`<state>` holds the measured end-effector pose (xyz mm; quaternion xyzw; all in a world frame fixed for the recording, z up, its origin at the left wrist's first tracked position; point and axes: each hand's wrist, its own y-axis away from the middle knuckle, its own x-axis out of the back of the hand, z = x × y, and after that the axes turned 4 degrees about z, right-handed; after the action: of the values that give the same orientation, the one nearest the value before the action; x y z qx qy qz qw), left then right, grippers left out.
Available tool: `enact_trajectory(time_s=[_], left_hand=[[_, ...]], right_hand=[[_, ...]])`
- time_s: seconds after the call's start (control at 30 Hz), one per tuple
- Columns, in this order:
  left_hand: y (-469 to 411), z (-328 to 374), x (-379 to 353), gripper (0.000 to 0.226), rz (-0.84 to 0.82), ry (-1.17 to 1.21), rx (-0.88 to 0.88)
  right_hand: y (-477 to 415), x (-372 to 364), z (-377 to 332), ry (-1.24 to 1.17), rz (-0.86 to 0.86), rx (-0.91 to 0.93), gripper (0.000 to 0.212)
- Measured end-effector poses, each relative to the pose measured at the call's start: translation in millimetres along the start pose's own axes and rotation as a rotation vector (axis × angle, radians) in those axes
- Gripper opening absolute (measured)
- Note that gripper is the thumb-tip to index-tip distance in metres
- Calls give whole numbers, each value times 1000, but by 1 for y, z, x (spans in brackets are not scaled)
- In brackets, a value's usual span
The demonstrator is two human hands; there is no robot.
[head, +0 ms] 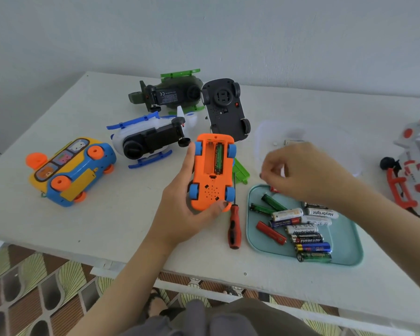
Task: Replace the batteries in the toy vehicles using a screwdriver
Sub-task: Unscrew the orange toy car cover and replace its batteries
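Seated at a white table (107,221), a person's left hand (180,209) grips an orange toy car (207,190) turned belly-up, thumb along its near end and fingers wrapped around the far side. The car's battery compartment lies open: one green battery (219,158) sits in the right-hand slot, the slot beside it bare. The right hand (303,173) hovers over the far corner of a teal tray (344,241), fingers curled and bunched together; motion blur makes it impossible to tell whether they pinch anything.

The tray holds a loose heap of batteries (301,229) in green, white, red, black and blue. Beyond it stands a clear plastic container (272,132) with a couple of small pale items inside, too blurred to identify. A red-and-black screwdriver (234,229) lies on the table between the car and the tray, tip pointing away, near a green plastic piece (240,169).

Ranged behind are a yellow-and-blue bus (70,170) on its side, a white-and-blue helicopter (150,139), a green helicopter (170,93) and a black car (224,107), all three underside up. A white-and-red toy (417,166) lies at the right edge.
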<state>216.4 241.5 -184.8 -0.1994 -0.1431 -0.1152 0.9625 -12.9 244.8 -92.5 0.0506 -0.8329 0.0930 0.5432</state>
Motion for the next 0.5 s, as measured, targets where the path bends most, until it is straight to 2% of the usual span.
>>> enact_trajectory(time_s=[0.07,0.13,0.37,0.5], left_hand=[[0,0,-1,101,4,-5,-1],[0,0,-1,100,5,-2,0],[0,0,-1,99,6,-7,-8],[0,0,-1,100,4,0,-4]], right_hand=[[11,-1,0,244,-137,-25,14],[18,-3,-2,334,-208,-43,16],[16,-10,-4,387,-243,-52,19],[12,-7,-6,277,-221,10,24]])
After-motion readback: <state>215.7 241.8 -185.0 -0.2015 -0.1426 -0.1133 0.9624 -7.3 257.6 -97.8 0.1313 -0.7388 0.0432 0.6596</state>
